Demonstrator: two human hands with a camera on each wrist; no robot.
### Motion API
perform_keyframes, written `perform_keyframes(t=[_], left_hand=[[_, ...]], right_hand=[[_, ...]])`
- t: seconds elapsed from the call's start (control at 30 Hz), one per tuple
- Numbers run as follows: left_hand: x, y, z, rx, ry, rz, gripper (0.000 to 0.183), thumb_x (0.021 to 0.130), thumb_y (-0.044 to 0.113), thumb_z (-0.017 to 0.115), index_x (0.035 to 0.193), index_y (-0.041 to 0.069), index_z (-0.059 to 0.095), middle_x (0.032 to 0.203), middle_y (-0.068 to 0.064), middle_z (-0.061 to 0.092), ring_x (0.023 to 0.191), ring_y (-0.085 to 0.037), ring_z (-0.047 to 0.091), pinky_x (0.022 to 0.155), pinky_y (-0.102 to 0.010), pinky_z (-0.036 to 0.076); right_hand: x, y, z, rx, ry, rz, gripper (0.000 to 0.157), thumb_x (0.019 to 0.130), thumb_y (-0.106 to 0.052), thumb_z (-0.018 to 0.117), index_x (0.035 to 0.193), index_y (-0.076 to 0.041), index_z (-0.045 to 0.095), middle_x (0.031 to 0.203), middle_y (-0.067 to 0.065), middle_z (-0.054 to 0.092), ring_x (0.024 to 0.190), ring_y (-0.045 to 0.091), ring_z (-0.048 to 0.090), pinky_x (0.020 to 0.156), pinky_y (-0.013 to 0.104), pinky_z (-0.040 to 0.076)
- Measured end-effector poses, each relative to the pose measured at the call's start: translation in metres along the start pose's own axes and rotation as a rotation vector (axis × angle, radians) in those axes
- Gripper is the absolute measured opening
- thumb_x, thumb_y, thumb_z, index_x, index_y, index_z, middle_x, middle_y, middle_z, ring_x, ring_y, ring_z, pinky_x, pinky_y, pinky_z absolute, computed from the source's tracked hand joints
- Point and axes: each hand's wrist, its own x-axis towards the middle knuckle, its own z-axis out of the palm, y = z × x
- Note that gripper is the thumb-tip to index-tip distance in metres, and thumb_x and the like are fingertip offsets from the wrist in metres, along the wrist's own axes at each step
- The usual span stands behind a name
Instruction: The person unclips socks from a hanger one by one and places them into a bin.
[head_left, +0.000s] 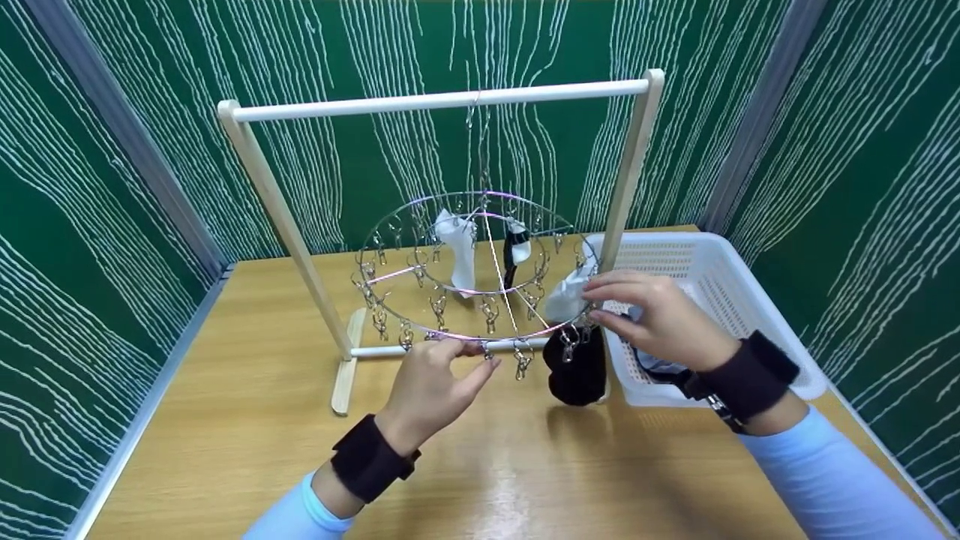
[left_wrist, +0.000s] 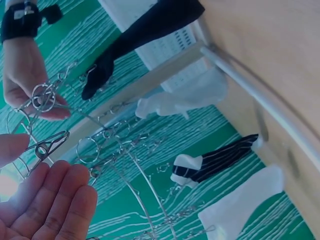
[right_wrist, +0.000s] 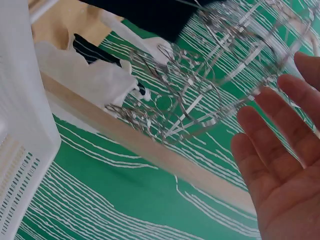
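Observation:
A round metal clip hanger [head_left: 442, 332] with two rings and several dangling clips hangs from a stand. At its front rim is my left hand [head_left: 435, 382], thumb and fingers apart on either side of a wire clip [left_wrist: 47, 146]. My right hand [head_left: 660, 319] is at the right rim, its fingers extended in the right wrist view. Beside it hang a white sock [head_left: 568, 298] and a black sock [head_left: 576, 371]. Farther back hang another white sock [head_left: 459, 251] and a black-and-white striped sock [left_wrist: 220, 164].
The wooden stand has a white top bar [head_left: 360, 106] and a low crossbar [head_left: 390, 351]. A white plastic basket [head_left: 739, 292] stands at the right, partly behind my right hand, with dark cloth [head_left: 656, 367] inside. Green white-lined walls [head_left: 285, 172] enclose the wooden table [head_left: 247, 435].

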Motion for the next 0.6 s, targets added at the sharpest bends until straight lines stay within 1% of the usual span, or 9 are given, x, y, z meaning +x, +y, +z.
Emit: perform_keyframes(t=[0.1, 0.13, 0.17, 0.23, 0.3, 0.37, 0.47, 0.6], left_hand=[[0.000, -0.001, 0.001, 0.005, 0.014, 0.017, 0.016, 0.092, 0.014, 0.086, 0.096, 0.000, 0.080, 0.093, -0.013, 0.083, 0.088, -0.027, 0.081, 0.082, -0.042, 0.065], [0.000, -0.001, 0.001, 0.007, 0.018, 0.021, 0.017, 0.092, 0.015, 0.087, 0.096, 0.000, 0.080, 0.092, -0.013, 0.083, 0.087, -0.027, 0.081, 0.082, -0.042, 0.065], [0.000, 0.000, 0.001, 0.008, 0.020, 0.025, 0.017, 0.092, 0.015, 0.087, 0.096, 0.000, 0.080, 0.092, -0.012, 0.083, 0.087, -0.027, 0.081, 0.081, -0.041, 0.065], [-0.001, 0.000, -0.001, 0.015, 0.025, 0.031, 0.017, 0.092, 0.015, 0.087, 0.096, 0.000, 0.080, 0.092, -0.012, 0.083, 0.087, -0.027, 0.081, 0.081, -0.041, 0.065], [-0.001, 0.003, -0.002, 0.037, 0.031, 0.035, 0.017, 0.091, 0.015, 0.087, 0.096, 0.001, 0.080, 0.092, -0.012, 0.083, 0.087, -0.027, 0.081, 0.081, -0.041, 0.065], [-0.002, 0.006, -0.005, 0.068, 0.041, 0.050, 0.017, 0.091, 0.016, 0.088, 0.095, 0.002, 0.080, 0.091, -0.011, 0.083, 0.086, -0.026, 0.081, 0.080, -0.040, 0.065], [-0.003, 0.010, -0.008, 0.138, 0.076, 0.105, 0.019, 0.090, 0.020, 0.089, 0.090, 0.005, 0.078, 0.086, -0.009, 0.081, 0.079, -0.022, 0.079, 0.072, -0.037, 0.064], [-0.002, 0.016, -0.014, 0.221, 0.139, 0.225, 0.028, 0.088, 0.029, 0.092, 0.082, 0.009, 0.073, 0.074, -0.001, 0.074, 0.063, -0.014, 0.069, 0.057, -0.027, 0.056]], right_hand=[[0.001, 0.000, 0.005, -0.020, -0.019, -0.030, 0.025, 0.090, 0.007, 0.081, 0.114, 0.002, 0.080, 0.120, 0.018, 0.080, 0.114, 0.037, 0.076, 0.103, 0.043, 0.059], [0.001, 0.001, 0.007, -0.025, -0.019, -0.040, 0.024, 0.090, 0.008, 0.080, 0.114, 0.002, 0.080, 0.120, 0.017, 0.080, 0.114, 0.036, 0.076, 0.102, 0.045, 0.059], [0.001, 0.001, 0.008, -0.026, -0.017, -0.046, 0.024, 0.091, 0.008, 0.080, 0.114, 0.001, 0.080, 0.119, 0.016, 0.080, 0.114, 0.036, 0.076, 0.102, 0.043, 0.060], [0.001, 0.001, 0.009, -0.018, -0.012, -0.055, 0.024, 0.090, 0.010, 0.079, 0.113, 0.001, 0.080, 0.119, 0.015, 0.080, 0.113, 0.035, 0.076, 0.105, 0.032, 0.059], [0.002, 0.002, 0.010, -0.002, -0.007, -0.069, 0.025, 0.089, 0.011, 0.079, 0.112, 0.001, 0.079, 0.118, 0.016, 0.080, 0.112, 0.036, 0.077, 0.108, 0.019, 0.054], [0.003, 0.002, 0.010, 0.018, 0.000, -0.083, 0.025, 0.088, 0.013, 0.079, 0.111, 0.001, 0.079, 0.116, 0.016, 0.080, 0.110, 0.036, 0.077, 0.111, 0.010, 0.047], [0.003, 0.002, 0.011, 0.037, 0.009, -0.103, 0.026, 0.087, 0.015, 0.078, 0.109, 0.001, 0.079, 0.113, 0.016, 0.080, 0.108, 0.036, 0.076, 0.111, 0.007, 0.043], [0.003, 0.001, 0.012, 0.038, 0.014, -0.106, 0.027, 0.086, 0.015, 0.079, 0.109, 0.000, 0.079, 0.112, 0.015, 0.080, 0.106, 0.035, 0.076, 0.110, 0.008, 0.045]])
